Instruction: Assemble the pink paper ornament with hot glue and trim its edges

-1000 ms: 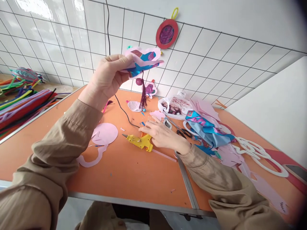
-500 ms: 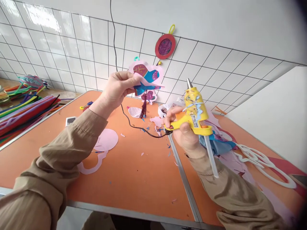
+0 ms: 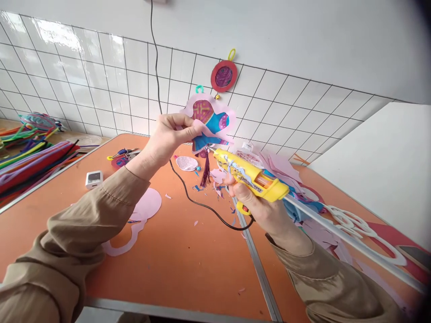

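Note:
Between the thumb and fingers of my left hand [image 3: 175,134] is a pink paper cutout [image 3: 215,117] with a blue and purple patterned fabric piece on it. A flap of its pink layer is lifted near my thumb. My right hand [image 3: 257,206] is closed round a yellow hot glue gun [image 3: 251,175], tilted with its nozzle toward the cutout's lower edge. Whether the tip touches the cutout I cannot tell. A long clear glue stick [image 3: 323,215] sticks out of the gun's back. Behind the cutout, a dark red tassel [image 3: 205,172] hangs down.
A red round ornament [image 3: 224,76] hangs on the tiled wall. On the orange table [image 3: 188,269] lie pink paper pieces [image 3: 148,204], scraps, a small white device [image 3: 94,179] and white cord [image 3: 363,229]. The gun's black cable [image 3: 202,205] crosses the table. Colourful pipe cleaners [image 3: 37,163] lie at left.
My right hand has swung the glue gun from upright to tilted, bringing its nozzle left to the cutout. The left hand still holds the cutout, now slightly lower in view.

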A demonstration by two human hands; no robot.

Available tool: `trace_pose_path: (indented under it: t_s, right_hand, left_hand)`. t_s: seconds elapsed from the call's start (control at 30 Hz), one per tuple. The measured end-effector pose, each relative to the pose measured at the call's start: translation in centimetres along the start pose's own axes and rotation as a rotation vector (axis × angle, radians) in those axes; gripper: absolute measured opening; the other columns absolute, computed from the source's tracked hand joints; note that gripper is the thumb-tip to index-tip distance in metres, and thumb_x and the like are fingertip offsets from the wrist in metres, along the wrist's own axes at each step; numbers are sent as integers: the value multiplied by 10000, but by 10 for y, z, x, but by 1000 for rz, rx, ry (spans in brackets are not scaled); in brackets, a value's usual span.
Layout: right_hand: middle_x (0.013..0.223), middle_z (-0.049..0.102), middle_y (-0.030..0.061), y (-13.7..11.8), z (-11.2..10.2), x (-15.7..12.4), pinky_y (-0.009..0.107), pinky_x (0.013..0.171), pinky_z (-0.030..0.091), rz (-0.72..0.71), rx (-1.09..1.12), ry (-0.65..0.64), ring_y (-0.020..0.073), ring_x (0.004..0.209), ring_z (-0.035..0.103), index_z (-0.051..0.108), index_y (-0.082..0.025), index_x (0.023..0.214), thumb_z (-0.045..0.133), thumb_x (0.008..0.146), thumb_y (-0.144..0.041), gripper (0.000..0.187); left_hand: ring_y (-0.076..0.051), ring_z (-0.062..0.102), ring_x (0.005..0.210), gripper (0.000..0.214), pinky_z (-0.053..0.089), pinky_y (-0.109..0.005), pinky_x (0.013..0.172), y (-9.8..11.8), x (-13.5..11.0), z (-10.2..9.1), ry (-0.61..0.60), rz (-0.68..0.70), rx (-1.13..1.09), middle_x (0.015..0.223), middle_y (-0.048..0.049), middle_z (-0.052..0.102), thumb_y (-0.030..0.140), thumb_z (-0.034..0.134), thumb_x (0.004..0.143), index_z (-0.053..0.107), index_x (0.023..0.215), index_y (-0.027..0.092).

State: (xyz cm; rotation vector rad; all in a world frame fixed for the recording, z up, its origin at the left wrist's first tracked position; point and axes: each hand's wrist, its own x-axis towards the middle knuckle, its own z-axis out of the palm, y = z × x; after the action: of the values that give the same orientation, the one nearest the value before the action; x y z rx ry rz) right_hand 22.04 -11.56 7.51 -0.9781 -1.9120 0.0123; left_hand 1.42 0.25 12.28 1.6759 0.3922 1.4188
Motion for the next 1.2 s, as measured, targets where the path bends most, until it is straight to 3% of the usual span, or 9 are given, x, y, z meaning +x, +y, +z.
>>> trace_pose_path:
  t_s: [0.1, 0.27, 0.6, 0.97, 1.2]
  right_hand:
    - [683, 638, -3, -2, 2, 2, 363, 526, 531, 68, 70, 42, 193, 591, 628, 620, -277, 856, 626, 982, -441, 207]
    - [605, 571, -21, -7, 2, 6, 351, 445, 415, 33, 35, 63, 174, 502, 542, 542, -270, 726, 665, 947, -386, 278]
    - [602, 580, -14, -6, 1, 5, 358, 416, 440, 12, 20, 65, 181, 500, 569, 569, -270, 753, 643, 959, -403, 256]
    - [641, 603, -11, -8, 0, 8, 346, 465, 480, 13, 28, 59, 162, 520, 564, 571, -264, 770, 632, 971, -468, 292]
    - [624, 587, -12, -6, -1, 7, 343, 463, 455, 3, -6, 91, 171, 540, 561, 584, -263, 768, 650, 963, -454, 281]
  left_hand:
    - [-164, 712, 647, 175, 605, -311, 648, 3, -2, 3, -12, -9, -10, 720, -39, 755, 294, 775, 854, 783, 737, 164]
    - [-137, 674, 600, 175, 577, -300, 613, 6, -3, 6, -19, -29, -75, 718, -47, 745, 243, 779, 850, 771, 701, 152]
    - [-142, 654, 611, 196, 552, -326, 610, 1, 3, 1, 6, -104, -136, 677, -46, 680, 235, 754, 872, 764, 696, 150]
    - [-173, 625, 628, 232, 557, -343, 546, 0, 1, 5, -3, -145, -122, 678, -52, 664, 325, 855, 761, 710, 638, 193]
    - [-193, 703, 693, 244, 576, -329, 587, 1, 0, 7, -21, -161, -110, 674, -52, 654, 275, 763, 841, 693, 641, 156]
